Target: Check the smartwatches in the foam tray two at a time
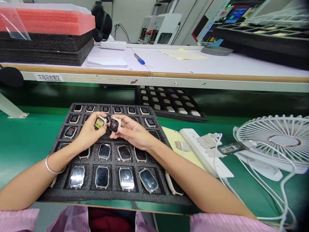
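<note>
Pinching a lit smartwatch [99,123], the left hand [88,129] held it just beside the dark-screened smartwatch [114,125] gripped by the right hand [134,132], both above the middle of the black foam tray [116,196].

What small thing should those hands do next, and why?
Maybe lower the watch in the left hand gently into the foam tray. Both hands hold watches just above the tray, the other watch sits in the right hand, and the tray's slots hold more watches like them.
</note>
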`<state>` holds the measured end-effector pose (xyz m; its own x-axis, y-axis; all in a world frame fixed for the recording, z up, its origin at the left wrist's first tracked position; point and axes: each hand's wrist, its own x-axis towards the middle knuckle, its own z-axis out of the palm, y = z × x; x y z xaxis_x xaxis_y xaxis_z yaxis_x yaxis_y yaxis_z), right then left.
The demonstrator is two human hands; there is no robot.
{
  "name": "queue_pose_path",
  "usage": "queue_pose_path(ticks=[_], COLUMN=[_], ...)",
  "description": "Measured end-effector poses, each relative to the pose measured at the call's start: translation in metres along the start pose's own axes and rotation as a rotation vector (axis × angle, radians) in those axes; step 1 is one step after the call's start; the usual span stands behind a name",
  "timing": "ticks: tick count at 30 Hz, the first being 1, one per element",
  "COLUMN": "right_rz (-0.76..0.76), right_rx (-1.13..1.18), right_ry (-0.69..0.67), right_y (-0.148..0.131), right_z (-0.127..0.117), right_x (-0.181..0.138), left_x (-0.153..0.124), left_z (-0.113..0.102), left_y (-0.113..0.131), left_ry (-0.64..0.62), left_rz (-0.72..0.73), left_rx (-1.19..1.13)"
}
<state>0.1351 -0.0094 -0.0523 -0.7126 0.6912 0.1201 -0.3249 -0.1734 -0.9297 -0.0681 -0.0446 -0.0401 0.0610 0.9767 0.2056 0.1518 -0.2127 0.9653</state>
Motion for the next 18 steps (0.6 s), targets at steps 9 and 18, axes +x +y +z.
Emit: queue_pose_path(ticks=[9, 18], right_rz=[0.007, 0.023], right_rx=[0.004, 0.005], right_ry=[0.008, -0.002], right_y=[-0.0003, -0.0002], right_z=[0.0007, 0.0003], right_x=[0.0004, 0.0002], left_x=[-0.0002, -0.0003], left_z=[-0.0003, -0.0011], left_y=[-0.0009, -0.0009], left_ry=[-0.004, -0.018], left_rz=[-0.003, -0.008], left_rx=[0.035, 0.077])
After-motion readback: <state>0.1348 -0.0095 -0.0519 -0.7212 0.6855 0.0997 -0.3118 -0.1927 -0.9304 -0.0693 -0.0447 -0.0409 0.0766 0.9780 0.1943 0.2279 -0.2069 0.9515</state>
